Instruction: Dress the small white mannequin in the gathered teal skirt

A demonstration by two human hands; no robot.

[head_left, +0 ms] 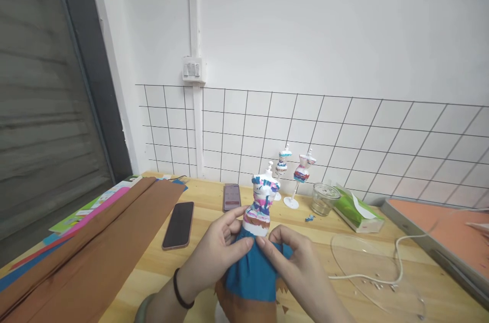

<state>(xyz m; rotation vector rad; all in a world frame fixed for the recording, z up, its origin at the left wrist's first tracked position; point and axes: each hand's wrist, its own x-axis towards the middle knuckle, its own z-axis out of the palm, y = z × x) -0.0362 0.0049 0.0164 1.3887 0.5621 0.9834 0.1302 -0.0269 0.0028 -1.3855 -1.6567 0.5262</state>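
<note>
A small white dress form [265, 189], smeared with pink, blue and brown patches, stands upright in front of me. Gathered blue paper or fabric [250, 277] hangs around its lower part like a skirt, with a brown layer [244, 307] showing beneath. My left hand [219, 241] pinches the top edge of the blue skirt at the left, with the thumb across its front. From the right, my right hand [292, 257] pinches the same edge, thumb and forefinger together. Both thumb tips lie close to each other just below the white hip band.
Two smaller dress forms [304, 167] stand behind. Two phones [178, 225] lie to the left, beside brown sheets [103, 246]. At the right are a glass jar [324, 199], a green tissue pack [357, 211], a clear round plate [367, 262], a white cord [399, 262] and a grey-edged orange board [431, 231].
</note>
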